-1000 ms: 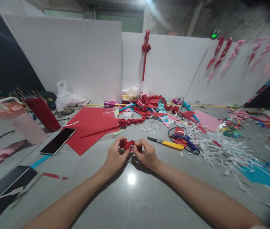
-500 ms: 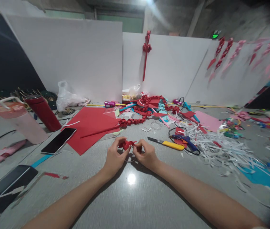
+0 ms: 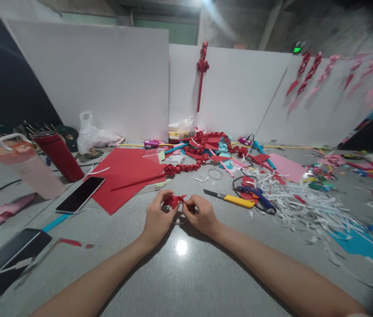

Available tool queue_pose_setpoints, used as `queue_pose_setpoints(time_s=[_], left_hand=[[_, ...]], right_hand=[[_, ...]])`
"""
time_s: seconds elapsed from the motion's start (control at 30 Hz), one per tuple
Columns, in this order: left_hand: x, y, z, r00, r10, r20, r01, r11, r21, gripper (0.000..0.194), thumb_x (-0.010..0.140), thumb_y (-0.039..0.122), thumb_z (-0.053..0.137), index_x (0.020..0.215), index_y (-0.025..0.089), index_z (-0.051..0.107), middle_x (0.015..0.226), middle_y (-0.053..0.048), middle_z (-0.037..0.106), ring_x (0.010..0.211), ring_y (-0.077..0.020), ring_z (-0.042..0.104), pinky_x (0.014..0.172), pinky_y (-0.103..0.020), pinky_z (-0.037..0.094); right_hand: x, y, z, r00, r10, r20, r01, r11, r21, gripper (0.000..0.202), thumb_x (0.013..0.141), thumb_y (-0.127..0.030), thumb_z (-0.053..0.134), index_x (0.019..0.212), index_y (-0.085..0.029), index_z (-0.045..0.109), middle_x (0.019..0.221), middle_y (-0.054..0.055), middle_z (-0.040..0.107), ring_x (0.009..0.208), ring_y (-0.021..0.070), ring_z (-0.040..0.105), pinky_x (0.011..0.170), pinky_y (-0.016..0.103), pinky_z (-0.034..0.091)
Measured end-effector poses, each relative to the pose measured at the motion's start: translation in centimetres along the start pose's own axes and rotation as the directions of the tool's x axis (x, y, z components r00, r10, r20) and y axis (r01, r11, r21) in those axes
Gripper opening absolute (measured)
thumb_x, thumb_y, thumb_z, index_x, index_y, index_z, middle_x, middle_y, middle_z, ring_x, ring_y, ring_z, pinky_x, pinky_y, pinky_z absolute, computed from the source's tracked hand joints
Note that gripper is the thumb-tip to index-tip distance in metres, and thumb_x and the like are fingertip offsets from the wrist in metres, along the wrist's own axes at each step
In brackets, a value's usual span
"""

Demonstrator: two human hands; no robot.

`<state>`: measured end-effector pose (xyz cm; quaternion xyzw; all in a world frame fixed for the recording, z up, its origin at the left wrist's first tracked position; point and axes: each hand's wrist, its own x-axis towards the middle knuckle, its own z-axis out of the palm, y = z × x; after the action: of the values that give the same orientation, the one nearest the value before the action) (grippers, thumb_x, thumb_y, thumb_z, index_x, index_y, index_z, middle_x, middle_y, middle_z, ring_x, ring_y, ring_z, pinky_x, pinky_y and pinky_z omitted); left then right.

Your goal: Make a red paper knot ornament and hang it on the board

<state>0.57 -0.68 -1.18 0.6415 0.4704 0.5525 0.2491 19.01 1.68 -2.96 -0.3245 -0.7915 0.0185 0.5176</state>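
Note:
Between my two hands, low over the grey table, is a small folded piece of red paper [image 3: 174, 201]. My left hand [image 3: 160, 216] pinches its left part between thumb and fingers. My right hand [image 3: 200, 214] has its thumb and fingertips closed on the right end of the same red piece. A thin pale loop [image 3: 179, 223] shows just below the fingertips. Beyond my left hand lie red paper sheets [image 3: 127, 171], and a red paper chain [image 3: 184, 167] stretches behind both hands. The fingers partly hide the folds.
A yellow cutter [image 3: 239, 201] and a blue glue gun [image 3: 262, 198] lie right of my hands, before a heap of white paper strips [image 3: 305, 207]. At left are a phone [image 3: 81, 194], a red bottle [image 3: 59, 156] and a pink bottle [image 3: 33, 169].
Both hands have shifted very slightly to the left with the red paper, and the fingertips have changed position a little on it. Both still grip it.

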Motion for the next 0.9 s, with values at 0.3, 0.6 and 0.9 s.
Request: queue_pose_setpoints(time_s=[0.3, 0.6, 0.9], left_hand=[[-0.2, 0.0, 0.0, 0.999, 0.053, 0.0, -0.053, 0.995, 0.079, 0.031, 0.092, 0.028, 0.072, 0.122, 0.024, 0.062, 0.106, -0.005, 0.076, 0.097, -0.021, 0.074, 0.086, -0.037, 0.062], [0.0, 0.0, -0.1, 1.0, 0.026, 0.015, -0.026, 0.999, 0.037, 0.031, 0.092, 0.025, 0.072, 0.121, 0.024, 0.062, 0.106, -0.004, 0.076, 0.098, -0.0201, 0.074, 0.09, -0.036, 0.059], [0.9, 0.1, -0.2, 0.978, -0.152, 0.146, 0.184, 0.953, -0.239, 0.038, 0.09, 0.035, 0.073, 0.122, 0.021, 0.058, 0.093, -0.003, 0.074, 0.085, -0.0188, 0.073, 0.078, -0.031, 0.059]], right_hand=[[0.2, -0.3, -0.1, 0.995, -0.101, 0.029, 0.102, 0.993, -0.059, 0.019, 0.097, -0.018, 0.063, 0.081, -0.023, 0.055, 0.067, -0.002, 0.055, 0.061, 0.0154, 0.049, 0.062, 0.03, 0.041], [0.2, -0.6, -0.4, 0.996, -0.075, 0.047, 0.075, 0.997, 0.004, 0.015, 0.098, -0.017, 0.062, 0.085, -0.023, 0.056, 0.07, -0.002, 0.055, 0.063, 0.0156, 0.049, 0.063, 0.03, 0.042], [1.4, -0.3, -1.0, 0.991, 0.108, 0.084, -0.124, 0.968, 0.22, 0.031, 0.101, -0.021, 0.06, 0.132, -0.024, 0.061, 0.108, 0.006, 0.058, 0.09, 0.0191, 0.062, 0.088, 0.036, 0.055]])
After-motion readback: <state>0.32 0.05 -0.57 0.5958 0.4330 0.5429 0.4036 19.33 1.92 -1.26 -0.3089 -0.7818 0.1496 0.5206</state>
